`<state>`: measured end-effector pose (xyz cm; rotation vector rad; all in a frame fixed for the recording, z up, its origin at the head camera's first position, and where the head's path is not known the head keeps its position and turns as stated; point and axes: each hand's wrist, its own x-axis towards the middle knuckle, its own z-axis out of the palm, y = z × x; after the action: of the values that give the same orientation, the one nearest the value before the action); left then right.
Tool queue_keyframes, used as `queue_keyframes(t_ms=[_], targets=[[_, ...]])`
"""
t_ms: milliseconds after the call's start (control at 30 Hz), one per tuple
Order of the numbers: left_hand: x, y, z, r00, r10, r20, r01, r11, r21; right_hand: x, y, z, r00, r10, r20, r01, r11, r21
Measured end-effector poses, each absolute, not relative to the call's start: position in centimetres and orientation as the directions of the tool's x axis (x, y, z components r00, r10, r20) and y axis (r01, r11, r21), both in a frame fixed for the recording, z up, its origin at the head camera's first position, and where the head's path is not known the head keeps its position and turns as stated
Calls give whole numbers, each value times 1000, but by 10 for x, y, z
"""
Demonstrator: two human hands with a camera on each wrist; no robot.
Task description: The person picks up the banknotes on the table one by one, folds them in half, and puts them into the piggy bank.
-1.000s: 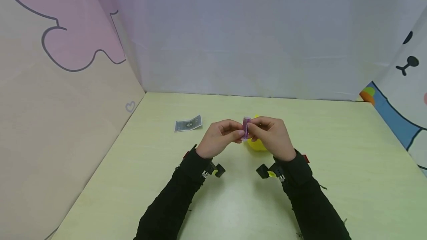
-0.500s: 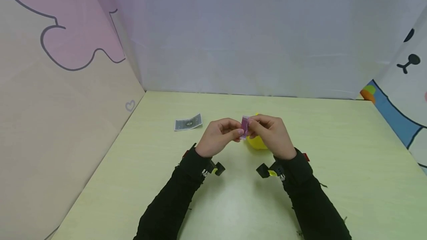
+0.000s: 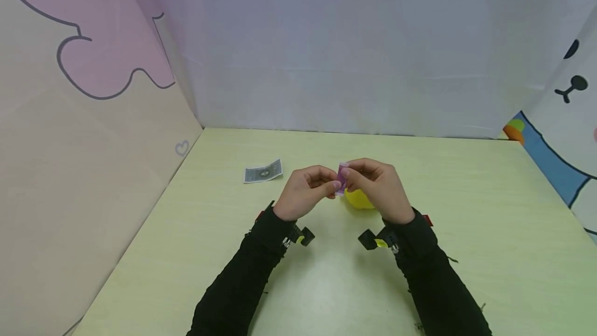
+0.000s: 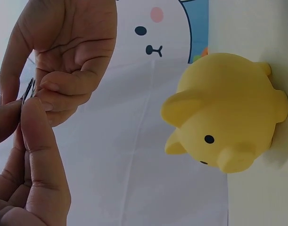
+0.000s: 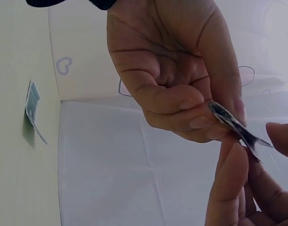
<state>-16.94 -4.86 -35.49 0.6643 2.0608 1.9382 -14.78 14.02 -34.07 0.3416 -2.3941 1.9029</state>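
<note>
Both hands hold a small folded purple banknote [image 3: 342, 177] above the table. My left hand [image 3: 309, 191] pinches its left side between thumb and fingers. My right hand [image 3: 380, 189] has its curled fingers behind the right side, with the thumb over it. In the right wrist view the folded banknote [image 5: 233, 125] shows edge-on, its layers parted at one end, and the right thumb [image 5: 281, 137] stands just off that end. Behind the right hand, a yellow piggy bank [image 3: 358, 200] is partly hidden; the left wrist view shows the piggy bank [image 4: 224, 110] whole.
A grey-green banknote [image 3: 263, 172] lies on the table [image 3: 466, 222], left of the hands, one end bent up. White cloth [image 3: 345, 56] hangs along the back edge. Printed cartoon panels [image 3: 116, 170] stand at both sides.
The purple banknote has turned slightly, so more of its flat face shows. The right thumb and fingers have shifted a little upward along it. The left hand stays nearly still.
</note>
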Motion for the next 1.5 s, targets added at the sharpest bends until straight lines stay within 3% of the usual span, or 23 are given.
queue_keyframes(t_ms=[600, 1500], targets=[[-169, -49, -356, -869, 466, 165, 208, 41, 977, -146, 140, -344, -963, -168, 212, -239, 163, -957], [-170, -46, -360, -873, 454, 178, 220, 41, 975, -147, 137, -345, -965, -142, 221, -248, 214, -945]])
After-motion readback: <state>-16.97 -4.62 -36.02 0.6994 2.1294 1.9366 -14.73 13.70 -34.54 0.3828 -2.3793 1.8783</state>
